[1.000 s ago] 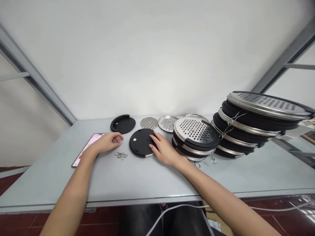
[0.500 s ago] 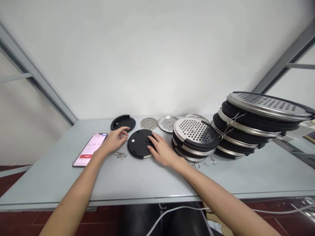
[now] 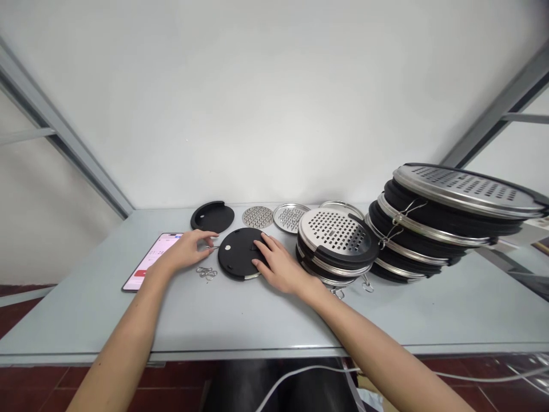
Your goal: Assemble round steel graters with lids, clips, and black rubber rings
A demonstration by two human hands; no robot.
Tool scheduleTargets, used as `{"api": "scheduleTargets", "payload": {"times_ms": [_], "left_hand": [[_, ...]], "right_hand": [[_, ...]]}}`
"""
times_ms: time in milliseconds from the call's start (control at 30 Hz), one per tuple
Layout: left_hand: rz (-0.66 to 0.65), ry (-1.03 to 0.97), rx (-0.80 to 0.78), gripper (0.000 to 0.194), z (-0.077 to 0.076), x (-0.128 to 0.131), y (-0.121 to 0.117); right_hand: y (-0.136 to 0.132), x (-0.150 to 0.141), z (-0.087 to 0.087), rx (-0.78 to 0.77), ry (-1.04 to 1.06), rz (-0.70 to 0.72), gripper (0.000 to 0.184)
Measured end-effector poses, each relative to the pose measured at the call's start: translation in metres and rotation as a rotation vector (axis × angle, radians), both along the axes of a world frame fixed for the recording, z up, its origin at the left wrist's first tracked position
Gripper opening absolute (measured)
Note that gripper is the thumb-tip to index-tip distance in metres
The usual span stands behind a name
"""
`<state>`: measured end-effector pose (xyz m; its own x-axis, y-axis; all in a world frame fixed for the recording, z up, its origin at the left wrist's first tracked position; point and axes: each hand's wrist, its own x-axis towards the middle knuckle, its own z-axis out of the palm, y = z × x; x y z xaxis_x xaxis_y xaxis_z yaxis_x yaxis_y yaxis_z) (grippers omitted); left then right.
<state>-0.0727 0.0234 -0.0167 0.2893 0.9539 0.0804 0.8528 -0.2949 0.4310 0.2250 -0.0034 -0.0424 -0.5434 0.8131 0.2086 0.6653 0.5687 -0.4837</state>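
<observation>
My left hand (image 3: 193, 250) is just above the table, with thumb and fingertips closed on a small wire clip (image 3: 210, 247), whose shape is mostly hidden. My right hand (image 3: 278, 263) grips a round black grater holder (image 3: 238, 257) lying flat, its fingers across the top and its palm over the right edge. The holder has a pale round spot at the left and a sliver of metal rim at the front. Several loose wire clips (image 3: 207, 273) lie in a small heap in front of my left hand.
Behind are another black holder (image 3: 214, 220), a loose perforated disc (image 3: 258, 216) and metal-rimmed grater discs (image 3: 290, 217). To the right rise a short grater stack (image 3: 337, 232) and a taller leaning stack (image 3: 458, 189). A phone (image 3: 148, 260) lies left; a white cable (image 3: 309, 369) hangs in front.
My left hand reaches in by the clips, goes up, then comes back down beside the holder with a clip in its fingertips. My right hand and the black holder have slid slightly left.
</observation>
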Motion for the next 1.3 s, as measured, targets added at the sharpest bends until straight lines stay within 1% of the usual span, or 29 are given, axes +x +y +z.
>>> {"api": "scheduleTargets", "payload": {"times_ms": [167, 267, 367, 467, 567, 633, 700, 800, 833, 900, 933, 1000, 1100, 1167, 1300], "left_hand": [[0.012, 0.045, -0.019, 0.033, 0.000, 0.001, 0.001], [-0.002, 0.096, 0.042, 0.025, -0.005, 0.003, 0.004], [-0.027, 0.131, 0.106, 0.025, -0.009, 0.005, 0.005], [-0.045, 0.099, 0.161, 0.026, -0.010, 0.006, 0.006], [0.004, -0.032, 0.278, 0.027, -0.009, 0.007, 0.006], [0.058, -0.147, 0.417, 0.025, -0.008, 0.010, 0.005], [0.075, -0.236, 0.574, 0.020, -0.006, 0.018, 0.003], [-0.021, -0.259, 0.751, 0.014, -0.005, 0.036, -0.001], [-0.062, -0.256, 0.785, 0.014, -0.005, 0.044, -0.002], [-0.168, -0.256, 0.807, 0.012, -0.007, 0.058, -0.005], [-0.246, -0.243, 0.799, 0.014, -0.008, 0.064, -0.007], [-0.326, -0.254, 0.787, 0.017, -0.009, 0.073, -0.010], [-0.358, -0.299, 0.803, 0.018, -0.009, 0.079, -0.013], [-0.363, -0.316, 0.812, 0.018, -0.008, 0.080, -0.015], [-0.377, -0.308, 0.776, 0.015, -0.007, 0.082, -0.021]], "right_hand": [[0.000, 0.001, 0.001, -0.009, 0.012, 0.003, 0.058], [0.000, 0.001, 0.002, -0.021, 0.017, 0.002, 0.057], [-0.001, 0.002, 0.004, -0.035, 0.021, -0.001, 0.057], [0.000, 0.002, 0.004, -0.044, 0.028, -0.003, 0.056], [0.001, 0.002, 0.002, -0.040, 0.040, -0.002, 0.056], [0.001, 0.001, 0.000, -0.037, 0.049, -0.006, 0.056], [0.000, -0.001, -0.002, -0.035, 0.070, -0.031, 0.056], [-0.001, -0.005, -0.003, 0.020, 0.169, -0.070, 0.050], [-0.002, -0.007, -0.003, 0.050, 0.225, -0.074, 0.047], [-0.002, -0.009, -0.001, 0.081, 0.353, -0.075, 0.042], [-0.003, -0.009, 0.000, 0.069, 0.411, -0.074, 0.041], [-0.003, -0.010, 0.002, 0.020, 0.496, -0.094, 0.037], [-0.002, -0.010, 0.005, 0.015, 0.559, -0.174, 0.027], [-0.002, -0.009, 0.007, -0.003, 0.589, -0.190, 0.025], [-0.001, -0.011, 0.009, -0.184, 0.658, -0.068, 0.027]]}}
